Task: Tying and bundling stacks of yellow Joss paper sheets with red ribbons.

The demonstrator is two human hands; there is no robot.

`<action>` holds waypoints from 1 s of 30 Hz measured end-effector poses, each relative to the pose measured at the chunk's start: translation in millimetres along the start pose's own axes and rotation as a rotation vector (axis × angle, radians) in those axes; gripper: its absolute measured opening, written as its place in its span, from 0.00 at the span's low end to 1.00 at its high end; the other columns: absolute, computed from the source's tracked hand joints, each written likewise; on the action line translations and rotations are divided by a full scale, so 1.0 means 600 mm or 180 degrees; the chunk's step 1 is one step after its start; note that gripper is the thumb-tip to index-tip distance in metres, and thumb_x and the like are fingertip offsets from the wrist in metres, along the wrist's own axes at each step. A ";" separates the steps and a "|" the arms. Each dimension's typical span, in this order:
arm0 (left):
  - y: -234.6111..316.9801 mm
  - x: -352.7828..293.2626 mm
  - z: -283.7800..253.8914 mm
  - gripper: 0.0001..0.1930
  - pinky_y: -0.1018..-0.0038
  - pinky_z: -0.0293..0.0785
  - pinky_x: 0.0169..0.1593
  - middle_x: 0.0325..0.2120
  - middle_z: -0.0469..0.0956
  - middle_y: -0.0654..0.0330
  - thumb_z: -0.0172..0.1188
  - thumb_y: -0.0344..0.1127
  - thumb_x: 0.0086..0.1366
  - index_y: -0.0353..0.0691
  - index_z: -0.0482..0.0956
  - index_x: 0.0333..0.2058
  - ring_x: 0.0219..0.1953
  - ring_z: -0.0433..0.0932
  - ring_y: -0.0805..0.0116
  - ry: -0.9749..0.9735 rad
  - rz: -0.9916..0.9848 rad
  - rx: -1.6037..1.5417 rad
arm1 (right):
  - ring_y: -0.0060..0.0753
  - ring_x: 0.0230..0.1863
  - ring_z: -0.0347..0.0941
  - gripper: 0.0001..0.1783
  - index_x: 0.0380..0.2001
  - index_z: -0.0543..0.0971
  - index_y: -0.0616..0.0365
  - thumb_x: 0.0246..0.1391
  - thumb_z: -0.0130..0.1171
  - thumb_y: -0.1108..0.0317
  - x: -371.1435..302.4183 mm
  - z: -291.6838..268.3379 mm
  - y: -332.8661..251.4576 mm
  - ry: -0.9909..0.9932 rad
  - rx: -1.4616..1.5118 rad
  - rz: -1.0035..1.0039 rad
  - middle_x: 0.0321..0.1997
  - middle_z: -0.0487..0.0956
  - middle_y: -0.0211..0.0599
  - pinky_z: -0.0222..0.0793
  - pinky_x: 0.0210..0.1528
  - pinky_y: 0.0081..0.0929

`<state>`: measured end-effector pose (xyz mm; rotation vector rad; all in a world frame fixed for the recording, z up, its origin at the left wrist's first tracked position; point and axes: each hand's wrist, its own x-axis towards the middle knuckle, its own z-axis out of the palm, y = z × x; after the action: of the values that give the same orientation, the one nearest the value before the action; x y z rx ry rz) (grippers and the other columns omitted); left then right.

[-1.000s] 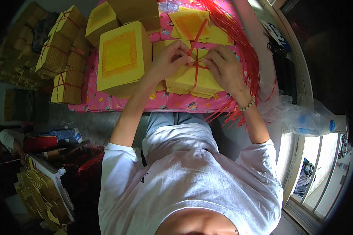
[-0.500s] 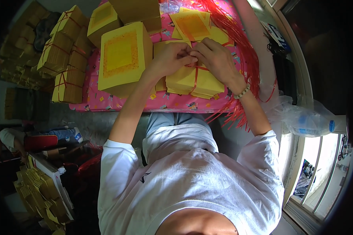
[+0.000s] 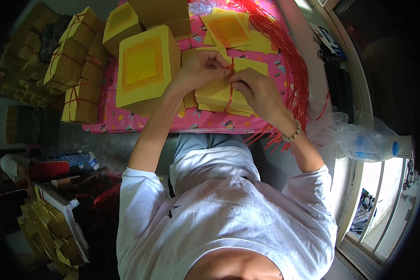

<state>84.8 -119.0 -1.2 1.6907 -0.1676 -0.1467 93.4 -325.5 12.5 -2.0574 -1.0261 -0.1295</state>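
Pinching the thin red string (image 3: 229,88) with closed fingers, the left hand (image 3: 198,70) and right hand (image 3: 259,91) are tying the soft, floppy yellow paper stack (image 3: 217,95) mid-frame, probably best held at its edges.

The thick stack of yellow paper sheets (image 3: 219,95) looks matt and dry, with slightly rough edges. The thin red plastic string (image 3: 230,88) across it is smooth and a bit shiny. The left hand (image 3: 198,70) and right hand (image 3: 259,91) pinch this string. The big yellow paper block with the orange square (image 3: 144,65) on the left looks flat and matt. The pink printed table cover (image 3: 191,122) looks smooth, like plastic sheet. The loose bunch of red plastic strings (image 3: 291,60) on the right shines in the light. The clear plastic bag (image 3: 359,140) on the near right is crinkly and glossy. The white cloth T-shirt (image 3: 228,214) looks soft and matt. The bead bracelet (image 3: 292,134) looks smooth.
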 end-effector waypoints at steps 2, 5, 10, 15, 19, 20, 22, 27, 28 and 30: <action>-0.008 -0.005 -0.002 0.03 0.83 0.72 0.36 0.27 0.79 0.65 0.61 0.26 0.56 0.36 0.76 0.29 0.31 0.77 0.79 0.0046 0.0145 -0.0122 | 0.46 0.34 0.75 0.06 0.34 0.78 0.61 0.52 0.57 0.73 0.002 -0.021 -0.003 -0.0532 0.0303 -0.0188 0.32 0.77 0.46 0.69 0.36 0.35; -0.018 -0.013 -0.001 0.03 0.82 0.71 0.33 0.26 0.79 0.65 0.60 0.25 0.55 0.36 0.75 0.27 0.29 0.77 0.80 0.0186 0.0348 -0.0084 | 0.43 0.36 0.77 0.08 0.37 0.79 0.60 0.53 0.56 0.73 0.018 -0.055 -0.023 -0.0300 0.0439 0.0293 0.34 0.78 0.46 0.71 0.38 0.33; 0.014 -0.028 0.036 0.05 0.78 0.74 0.32 0.25 0.77 0.60 0.59 0.22 0.55 0.35 0.74 0.31 0.26 0.79 0.72 0.0553 0.0720 0.1756 | 0.39 0.35 0.78 0.09 0.38 0.79 0.61 0.53 0.57 0.72 0.047 -0.025 0.051 -0.0134 0.0409 0.0242 0.35 0.80 0.44 0.72 0.37 0.29; 0.002 -0.029 0.045 0.06 0.73 0.75 0.31 0.26 0.77 0.57 0.60 0.23 0.54 0.37 0.75 0.32 0.26 0.79 0.62 0.1051 0.1516 0.2461 | 0.33 0.33 0.79 0.09 0.38 0.79 0.60 0.52 0.58 0.73 0.054 0.004 0.054 -0.0402 0.0309 0.0401 0.33 0.81 0.40 0.72 0.37 0.27; -0.013 -0.031 0.052 0.09 0.72 0.74 0.30 0.27 0.77 0.58 0.61 0.23 0.54 0.40 0.78 0.35 0.27 0.79 0.62 0.1485 0.1827 0.2288 | 0.28 0.32 0.78 0.08 0.37 0.80 0.60 0.52 0.58 0.74 0.064 0.009 0.074 -0.0495 0.0567 0.0410 0.33 0.81 0.37 0.72 0.37 0.24; -0.015 -0.029 0.051 0.09 0.72 0.74 0.30 0.27 0.77 0.58 0.61 0.23 0.54 0.40 0.78 0.35 0.27 0.79 0.62 0.1476 0.1829 0.2280 | 0.27 0.32 0.78 0.08 0.37 0.80 0.60 0.53 0.58 0.74 0.066 0.010 0.081 -0.0487 0.0785 0.0336 0.33 0.81 0.37 0.72 0.37 0.23; -0.015 -0.031 0.046 0.09 0.73 0.73 0.29 0.28 0.77 0.58 0.61 0.22 0.54 0.41 0.79 0.35 0.26 0.78 0.62 0.1575 0.1932 0.2350 | 0.27 0.33 0.78 0.08 0.37 0.80 0.61 0.53 0.58 0.74 0.070 0.009 0.086 -0.0577 0.1070 0.0259 0.33 0.81 0.37 0.71 0.37 0.23; -0.014 -0.033 0.046 0.07 0.70 0.74 0.28 0.27 0.76 0.61 0.63 0.26 0.53 0.44 0.80 0.31 0.27 0.78 0.60 0.1734 0.1734 0.2259 | 0.30 0.34 0.78 0.08 0.37 0.79 0.62 0.54 0.57 0.74 0.081 0.008 0.090 -0.0709 0.1161 -0.0132 0.32 0.80 0.39 0.72 0.37 0.24; -0.014 -0.032 0.045 0.06 0.71 0.74 0.28 0.28 0.76 0.61 0.63 0.25 0.53 0.43 0.80 0.31 0.26 0.78 0.60 0.1742 0.1708 0.2236 | 0.31 0.34 0.77 0.07 0.37 0.78 0.62 0.53 0.57 0.74 0.081 0.007 0.090 -0.0720 0.1028 -0.0228 0.32 0.79 0.40 0.72 0.37 0.25; -0.015 -0.030 0.047 0.06 0.72 0.74 0.28 0.28 0.76 0.60 0.63 0.24 0.52 0.41 0.80 0.30 0.26 0.78 0.61 0.1702 0.1662 0.2102 | 0.33 0.34 0.77 0.07 0.36 0.77 0.62 0.52 0.57 0.74 0.081 0.003 0.088 -0.0734 0.0897 -0.0327 0.32 0.78 0.40 0.72 0.37 0.26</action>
<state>61.7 -141.6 -13.6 2.2049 -0.2651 0.8254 162.2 -311.7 -1.6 -1.7917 -1.2161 0.1948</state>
